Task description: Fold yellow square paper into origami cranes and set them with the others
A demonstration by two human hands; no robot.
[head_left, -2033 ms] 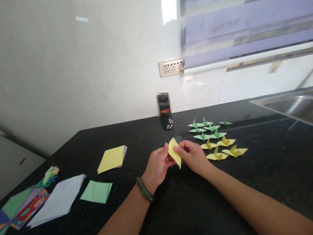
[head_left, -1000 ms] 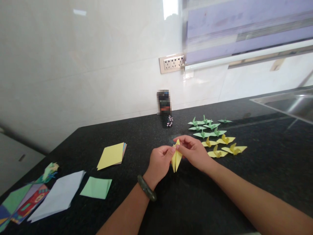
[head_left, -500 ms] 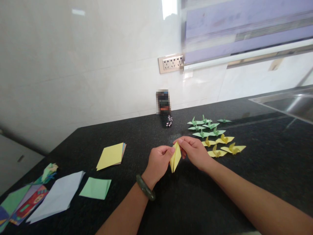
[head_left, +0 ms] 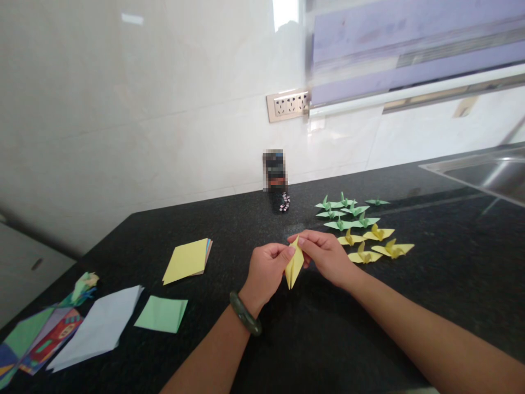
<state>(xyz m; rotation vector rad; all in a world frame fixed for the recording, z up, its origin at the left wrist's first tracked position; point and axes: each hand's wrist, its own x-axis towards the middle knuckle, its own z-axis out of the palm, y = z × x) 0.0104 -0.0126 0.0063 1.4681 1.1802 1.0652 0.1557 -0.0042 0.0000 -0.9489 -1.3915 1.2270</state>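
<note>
Head view: L hand (head_left: 264, 271) & R hand (head_left: 326, 257) meet at mid-frame, just above the black speckled tabletop (head_left: 410, 306). Between them is a folded yellow paper (head_left: 294, 265), a narrow pointed shape standing roughly upright, lower tip pointing down toward the tabletop. L fingers (head_left: 283, 253) are closed on its left edge near the top. R fingers (head_left: 305, 241) are pinched on the top point from the other side. So both hands grip the same piece and it is held up off the surface. There's a dark green bangle (head_left: 245, 313) on the L wrist.

Just right of the R hand lie four yellow paper cranes (head_left: 375, 243) flat on the tabletop, w/ a cluster of green paper cranes (head_left: 344, 213) right behind them, nearer the wall.

Left of the hands, well apart, sits a stack of square sheets (head_left: 186, 261), yellow on top. Nearer the front edge is a loose green sheet (head_left: 162, 313), then a pale blue sheet (head_left: 98, 325) beside it. Patterned sheets (head_left: 33, 342) are at the far-left corner, w/ a small crumpled green fold (head_left: 84, 284) above them.

At the back a blurred dark object (head_left: 274, 171) stands against the wall, w/ a beaded strand (head_left: 284, 202) at its foot. A socket strip (head_left: 287, 105) is on the wall above. A steel sink (head_left: 484, 172) shows at the far right.
</note>
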